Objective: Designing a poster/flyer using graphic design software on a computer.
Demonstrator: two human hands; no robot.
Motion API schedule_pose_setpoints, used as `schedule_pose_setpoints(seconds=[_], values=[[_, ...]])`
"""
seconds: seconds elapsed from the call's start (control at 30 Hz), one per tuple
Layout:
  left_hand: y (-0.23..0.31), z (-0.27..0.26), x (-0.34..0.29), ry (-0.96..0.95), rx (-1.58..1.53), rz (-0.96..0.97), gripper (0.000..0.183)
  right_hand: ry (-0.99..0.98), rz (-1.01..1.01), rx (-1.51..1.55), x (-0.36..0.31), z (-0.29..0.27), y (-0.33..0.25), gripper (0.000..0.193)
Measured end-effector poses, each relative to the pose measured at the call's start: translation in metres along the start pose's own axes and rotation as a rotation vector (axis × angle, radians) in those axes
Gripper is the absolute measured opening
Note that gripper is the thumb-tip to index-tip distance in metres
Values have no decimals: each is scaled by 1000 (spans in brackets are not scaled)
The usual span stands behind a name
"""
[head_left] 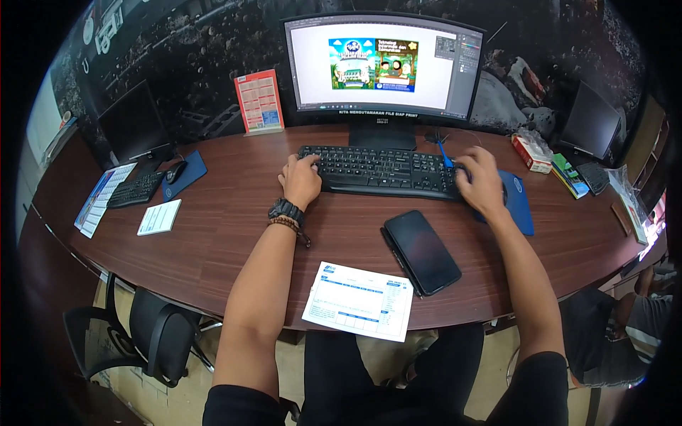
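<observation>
My left hand (301,180) rests at the left end of a black keyboard (383,170), its fingers apart over the keys. At the keyboard's right end is my right hand (480,177), fingers bent downward and loosely apart, with nothing visibly gripped. A narrow blue strip (447,157) lies beside its fingertips. Behind and below that hand a blue mouse pad (523,209) shows; a dark rounded edge, perhaps a mouse, is mostly hidden by the wrist. Beyond the keyboard stands a curved monitor (312,64) displaying two colourful illustrated panels in an editing window.
A black phone (423,252) and a printed white form (359,302) lie near the front edge. A red-bordered calendar (259,103) stands behind. Side monitors (135,121), a white pad (159,217) and a red-white box (531,154) flank the brown desk (234,184). Another person sits at right.
</observation>
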State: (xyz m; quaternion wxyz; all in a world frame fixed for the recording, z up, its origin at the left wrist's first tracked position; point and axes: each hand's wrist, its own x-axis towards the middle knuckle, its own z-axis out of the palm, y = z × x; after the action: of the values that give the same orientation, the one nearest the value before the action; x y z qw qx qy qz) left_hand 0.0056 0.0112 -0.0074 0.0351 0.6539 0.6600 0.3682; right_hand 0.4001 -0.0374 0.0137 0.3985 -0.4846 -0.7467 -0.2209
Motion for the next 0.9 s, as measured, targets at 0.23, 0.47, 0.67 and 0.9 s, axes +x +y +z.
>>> schedule_pose_setpoints(seconds=[0.23,0.47,0.67,0.9], values=[[-5,1,-1,-32,82,37,37,-491,-30,230,51,102,-93,42],[-10,0,-2,-84,111,9,35,-524,74,141,63,107,-124,39],[-10,2,1,-80,60,13,41,-162,112,61,24,52,-27,23],[-5,-3,0,-107,92,-23,62,-42,263,-131,-34,-11,25,26]])
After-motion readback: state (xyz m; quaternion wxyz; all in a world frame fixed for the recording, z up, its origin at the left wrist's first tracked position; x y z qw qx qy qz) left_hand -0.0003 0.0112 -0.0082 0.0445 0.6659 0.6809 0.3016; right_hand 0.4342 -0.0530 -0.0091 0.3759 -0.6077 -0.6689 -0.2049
